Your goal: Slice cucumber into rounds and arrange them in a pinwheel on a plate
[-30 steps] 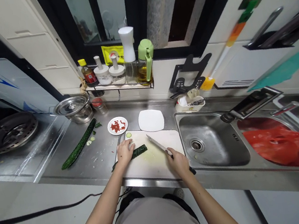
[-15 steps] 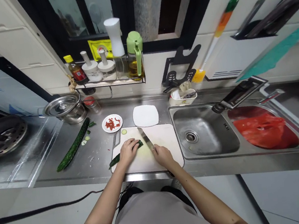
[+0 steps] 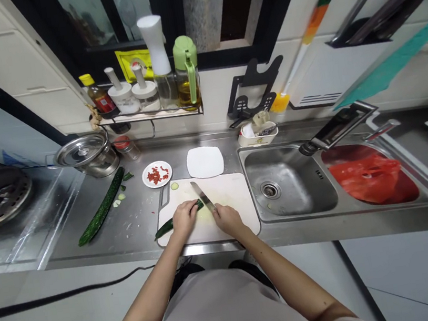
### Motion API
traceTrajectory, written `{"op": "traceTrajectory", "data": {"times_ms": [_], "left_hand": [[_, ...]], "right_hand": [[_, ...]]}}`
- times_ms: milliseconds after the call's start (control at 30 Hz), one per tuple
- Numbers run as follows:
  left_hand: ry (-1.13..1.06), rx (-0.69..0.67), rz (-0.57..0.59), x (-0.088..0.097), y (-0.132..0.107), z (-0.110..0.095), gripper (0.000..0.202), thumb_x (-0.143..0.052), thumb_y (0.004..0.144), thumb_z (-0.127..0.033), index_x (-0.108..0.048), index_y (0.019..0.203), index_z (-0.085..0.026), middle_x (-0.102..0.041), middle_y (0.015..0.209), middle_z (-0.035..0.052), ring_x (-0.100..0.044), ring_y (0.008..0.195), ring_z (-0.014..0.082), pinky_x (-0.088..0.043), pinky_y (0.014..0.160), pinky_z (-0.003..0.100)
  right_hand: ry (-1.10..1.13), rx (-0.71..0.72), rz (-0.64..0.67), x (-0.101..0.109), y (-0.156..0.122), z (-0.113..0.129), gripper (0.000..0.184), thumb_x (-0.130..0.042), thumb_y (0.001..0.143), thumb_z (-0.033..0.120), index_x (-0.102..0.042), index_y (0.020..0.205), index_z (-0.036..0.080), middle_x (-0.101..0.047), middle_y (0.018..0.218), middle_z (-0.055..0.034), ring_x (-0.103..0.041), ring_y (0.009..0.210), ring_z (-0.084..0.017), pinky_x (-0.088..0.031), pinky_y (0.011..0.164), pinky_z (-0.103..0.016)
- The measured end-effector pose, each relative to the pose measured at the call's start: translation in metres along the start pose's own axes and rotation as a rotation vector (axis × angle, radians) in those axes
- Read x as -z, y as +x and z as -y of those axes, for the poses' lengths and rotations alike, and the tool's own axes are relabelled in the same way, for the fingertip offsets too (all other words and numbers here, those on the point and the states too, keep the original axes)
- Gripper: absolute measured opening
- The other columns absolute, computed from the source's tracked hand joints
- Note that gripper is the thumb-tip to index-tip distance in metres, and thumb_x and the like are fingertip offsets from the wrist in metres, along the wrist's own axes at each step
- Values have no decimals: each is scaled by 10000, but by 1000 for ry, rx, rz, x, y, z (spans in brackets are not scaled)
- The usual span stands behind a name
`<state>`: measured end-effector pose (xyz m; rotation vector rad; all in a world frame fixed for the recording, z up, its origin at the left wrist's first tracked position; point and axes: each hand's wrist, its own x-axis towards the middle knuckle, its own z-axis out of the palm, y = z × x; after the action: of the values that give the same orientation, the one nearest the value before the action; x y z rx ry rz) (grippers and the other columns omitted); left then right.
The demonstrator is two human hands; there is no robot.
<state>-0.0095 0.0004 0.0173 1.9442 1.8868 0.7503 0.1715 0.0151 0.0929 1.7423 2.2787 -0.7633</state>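
Note:
On the white cutting board (image 3: 235, 200) lies a dark green cucumber (image 3: 164, 228), its middle covered by my left hand (image 3: 185, 219), whose fingers close over it near the cut end. My right hand (image 3: 228, 219) grips a kitchen knife (image 3: 202, 196) by its handle. The blade points up and left, right beside the cucumber's cut end; whether it touches is too small to tell. A single pale cucumber slice (image 3: 174, 186) rests at the board's upper left. Another whole cucumber (image 3: 102, 208) lies on the steel counter to the left, with several trimmed bits beside it.
Behind the board are a small plate of chopped red pieces (image 3: 166, 181) and a white square plate (image 3: 205, 162). A lidded steel pot (image 3: 98, 161) stands back left. To the right is the sink (image 3: 296, 210), with a red plastic bag (image 3: 368, 178) in its second basin.
The knife blade has swung slightly left, closer to the cucumber's cut end. My left hand still holds the cucumber in nearly the same place. The whole view has shifted a little.

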Motion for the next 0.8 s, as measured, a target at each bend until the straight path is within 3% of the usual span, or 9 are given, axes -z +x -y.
{"op": "traceTrajectory", "data": {"times_ms": [367, 800], "left_hand": [[75, -61, 17, 1, -9, 0, 279, -539, 903, -335, -676, 1143, -295, -655, 1021, 27, -613, 879, 147, -486, 746, 249], [91, -109, -7, -5, -11, 3, 292, -522, 909, -324, -669, 1159, -294, -643, 1042, 36, -597, 913, 160, -488, 803, 273]], "right_hand": [[-10, 28, 43, 10, -9, 0, 320, -304, 957, 278, -552, 1130, 172, -678, 1031, -118, -635, 949, -230, -413, 753, -298], [-68, 26, 69, 5, -11, 4, 299, -314, 957, 226, -556, 1114, 150, -681, 1018, -131, -644, 957, -229, -454, 779, -308]]}}
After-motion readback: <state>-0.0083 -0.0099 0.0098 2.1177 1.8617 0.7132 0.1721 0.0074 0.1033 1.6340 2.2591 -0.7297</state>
